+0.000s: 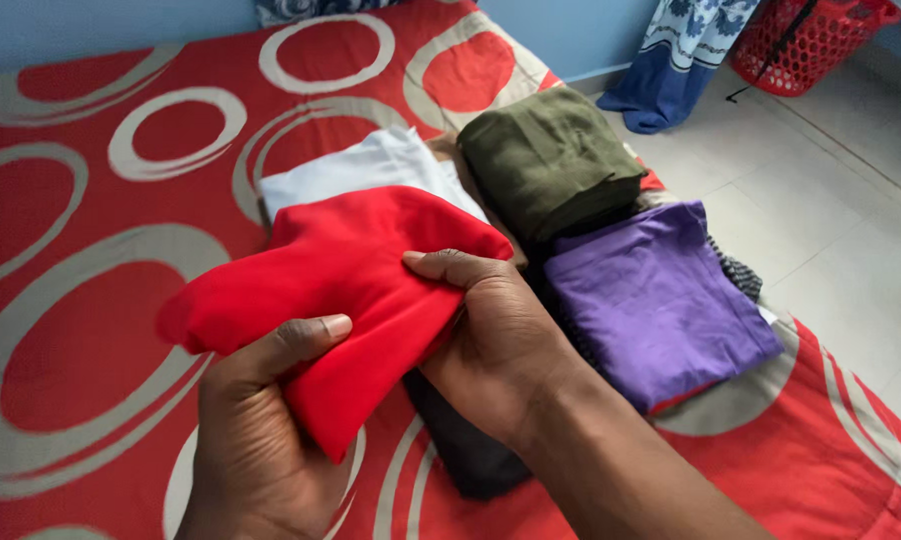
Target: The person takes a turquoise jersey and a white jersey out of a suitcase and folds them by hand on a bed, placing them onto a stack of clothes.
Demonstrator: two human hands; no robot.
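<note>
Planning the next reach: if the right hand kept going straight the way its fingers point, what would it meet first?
The right hand points up-left into the red cloth it already grips; beyond that, probably the folded white garment, though depth is unclear.

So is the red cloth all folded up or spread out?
Folded. The red cloth is a thick, layered bundle held up off the bed by the left hand and right hand.

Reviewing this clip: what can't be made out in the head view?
- Dark garment: mostly hidden under the red cloth and right hand.
- White garment: front covered by the red cloth.
- Red basket: cut by the top edge.
- Left hand: fingers hidden behind the cloth.
</note>
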